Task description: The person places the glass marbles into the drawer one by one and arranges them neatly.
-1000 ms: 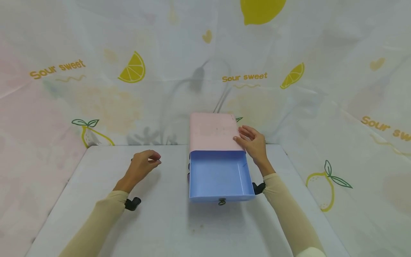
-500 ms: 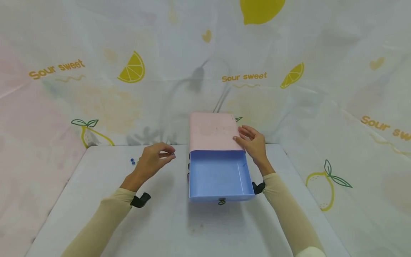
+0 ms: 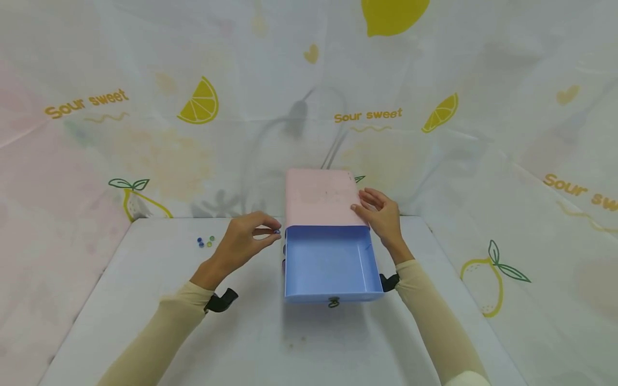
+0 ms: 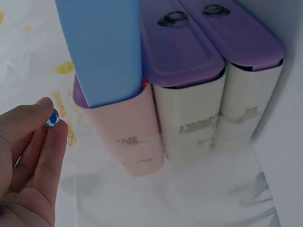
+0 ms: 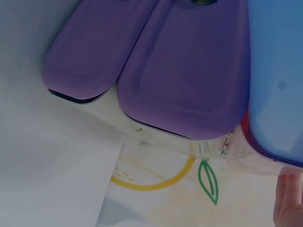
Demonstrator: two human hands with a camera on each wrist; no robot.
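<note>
In the head view my left hand (image 3: 236, 244) pinches a small blue glass marble (image 4: 52, 118) between thumb and fingertips, just left of a small drawer cabinet. The cabinet's pink top casing (image 3: 321, 198) has its light-blue drawer (image 3: 333, 297) pulled out toward me, and nothing lies inside that drawer. A metal ring pull (image 3: 333, 304) hangs on its front. My right hand (image 3: 383, 217) rests against the right side of the casing, thumb on the top edge, other fingers loosely extended. Only part of that hand shows in the right wrist view.
Several blue and green-yellow marbles (image 3: 201, 245) lie on the white table (image 3: 232, 343), left of the cabinet. Two shut purple drawers (image 4: 184, 52) in cream casings sit beneath the pink one. A lemon-printed cloth (image 3: 270, 139) hangs behind the table.
My left hand has moved right, up to the cabinet's left side, carrying the blue marble. The marbles it hid on the table now show. My right hand and the drawer have stayed put.
</note>
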